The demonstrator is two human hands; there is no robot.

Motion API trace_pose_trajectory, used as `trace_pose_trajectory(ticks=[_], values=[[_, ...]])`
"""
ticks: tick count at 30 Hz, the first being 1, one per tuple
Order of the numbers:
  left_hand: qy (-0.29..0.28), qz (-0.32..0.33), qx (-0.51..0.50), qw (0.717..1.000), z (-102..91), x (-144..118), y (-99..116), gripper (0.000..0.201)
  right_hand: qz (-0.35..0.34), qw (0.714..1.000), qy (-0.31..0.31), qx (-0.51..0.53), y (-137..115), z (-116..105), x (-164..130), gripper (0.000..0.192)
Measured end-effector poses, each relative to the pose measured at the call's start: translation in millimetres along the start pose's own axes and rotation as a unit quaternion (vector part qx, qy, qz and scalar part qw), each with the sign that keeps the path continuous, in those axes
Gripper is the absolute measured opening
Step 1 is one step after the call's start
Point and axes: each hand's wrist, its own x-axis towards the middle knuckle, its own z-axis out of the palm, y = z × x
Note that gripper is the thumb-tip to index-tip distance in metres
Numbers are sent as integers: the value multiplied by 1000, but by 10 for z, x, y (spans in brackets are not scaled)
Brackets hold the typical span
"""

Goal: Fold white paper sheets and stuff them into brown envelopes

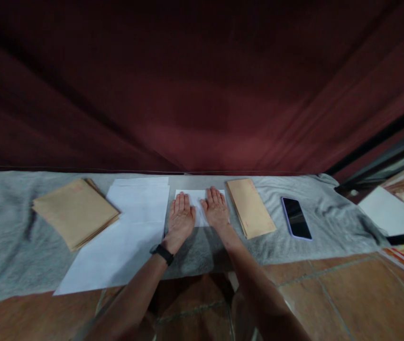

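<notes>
A small white sheet of paper [199, 220], apparently folded, lies flat in the middle of the grey cloth. My left hand [181, 214] rests palm down on its left part, fingers stretched out and pointing away from me. On the right part lies my right hand [216, 208], also flat with the fingers extended. Both palms hide much of the paper. Close to my right hand is a stack of brown envelopes [252, 208]. Beside my left hand, large white paper sheets [136, 213] are spread toward the front edge.
Another pile of brown envelopes [76, 210] sits at the left, partly over the white sheets. A phone [296, 218] lies to the right on the grey cloth [333, 213]. Behind the cloth hangs a dark red curtain [202, 118]. Tiled floor [308, 289] shows in front.
</notes>
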Motion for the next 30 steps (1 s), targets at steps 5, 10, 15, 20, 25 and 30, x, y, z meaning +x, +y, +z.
trace_pose_trajectory(ticks=[5, 10, 15, 20, 25, 30], values=[[18, -42, -34, 998, -39, 33, -22, 60, 25, 999, 30, -32, 128, 28, -109, 64], [17, -51, -50, 997, -125, 29, -47, 58, 26, 998, 45, -42, 165, -8, -256, 65], [16, -60, -69, 996, -193, 2, -68, 60, 22, 998, 58, -23, 191, -48, -399, 65], [-7, -78, -75, 994, -312, -36, -118, 60, 23, 999, 43, -16, 204, -157, -479, 64], [18, -20, -52, 998, -383, -125, 36, 58, -31, 999, 0, 15, 29, -338, -445, 55], [-73, 53, -34, 995, -271, -190, 201, 56, -95, 992, -61, 50, -95, -344, -451, 49]])
